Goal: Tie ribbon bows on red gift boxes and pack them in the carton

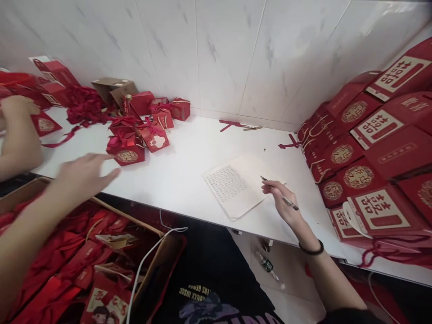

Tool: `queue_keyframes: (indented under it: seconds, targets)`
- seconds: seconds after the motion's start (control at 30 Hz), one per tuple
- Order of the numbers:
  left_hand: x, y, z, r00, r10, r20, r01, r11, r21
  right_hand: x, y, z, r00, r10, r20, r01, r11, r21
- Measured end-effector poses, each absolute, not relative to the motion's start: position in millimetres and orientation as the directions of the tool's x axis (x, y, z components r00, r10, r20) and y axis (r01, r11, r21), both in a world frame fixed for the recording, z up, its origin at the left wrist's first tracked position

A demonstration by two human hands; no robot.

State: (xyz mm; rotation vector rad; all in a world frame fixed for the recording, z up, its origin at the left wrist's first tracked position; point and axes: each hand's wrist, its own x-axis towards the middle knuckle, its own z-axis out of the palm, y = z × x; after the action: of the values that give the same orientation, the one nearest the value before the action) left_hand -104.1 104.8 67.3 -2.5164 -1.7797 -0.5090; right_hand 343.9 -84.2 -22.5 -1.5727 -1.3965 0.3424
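Observation:
My right hand rests at the front of the white table with its fingers closed round a pen. Just left of it lies a sheet of paper with printed rows. My left hand hovers over the table's front left edge, fingers stretched out and holding nothing. It points toward a group of small red gift boxes with ribbons, the nearest bearing a gold emblem.
Stacks of flat red gift bags fill the right side. A cardboard box of red packaging stands below left. Another person's arm reaches in at far left. A tiled wall backs the table. A bottle lies on the floor.

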Motion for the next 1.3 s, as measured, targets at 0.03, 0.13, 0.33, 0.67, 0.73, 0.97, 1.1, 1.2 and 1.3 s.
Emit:
queue_keyframes:
  seconds: [0.03,0.13,0.33,0.67,0.73,0.97,1.1,1.2,1.3]
  targets:
    - [-65.1,103.1,63.8,0.382,0.886,0.264,0.905,-0.416,0.085,345.1,-72.1,-20.3,0.316,0.881,0.353,0.566,0.123,-0.815]
    - [54.1,97.8,43.2,0.67,0.736,0.095,0.724,-0.676,0.138,345.1,-36.1,-21.5,0.374,0.886,0.276,0.36,0.135,-0.923]
    - [206.8,102.7,-12.2,0.711,0.703,0.018,0.654,-0.669,0.353,349.6,-4.8,-49.6,0.41,0.893,0.186,0.21,0.106,-0.972]
    - [236.3,125.6,-51.4,0.696,0.696,0.177,0.568,-0.684,0.458,362.2,-3.8,-58.6,0.376,0.92,0.109,0.125,0.066,-0.99]
    - [233.3,126.1,-50.9,0.741,0.65,0.167,0.537,-0.724,0.433,363.5,-3.6,-57.3,0.384,0.92,0.079,0.113,0.038,-0.993]
    - [233.3,124.7,-52.5,0.784,0.601,0.152,0.496,-0.756,0.427,355.9,-13.4,-48.2,0.448,0.877,0.174,0.133,0.127,-0.983]
    - [240.6,123.8,-54.5,0.774,0.615,0.152,0.489,-0.733,0.473,327.0,-23.4,-40.8,0.337,0.919,0.207,0.155,0.163,-0.974]
    - [244.2,123.3,-54.2,0.759,0.634,0.144,0.487,-0.701,0.521,308.0,-26.9,-43.4,0.232,0.965,0.121,0.198,0.075,-0.977]
    - [246.1,123.3,-54.8,0.754,0.641,0.142,0.492,-0.695,0.524,299.3,-27.5,-48.3,0.216,0.976,0.014,0.26,-0.044,-0.965]
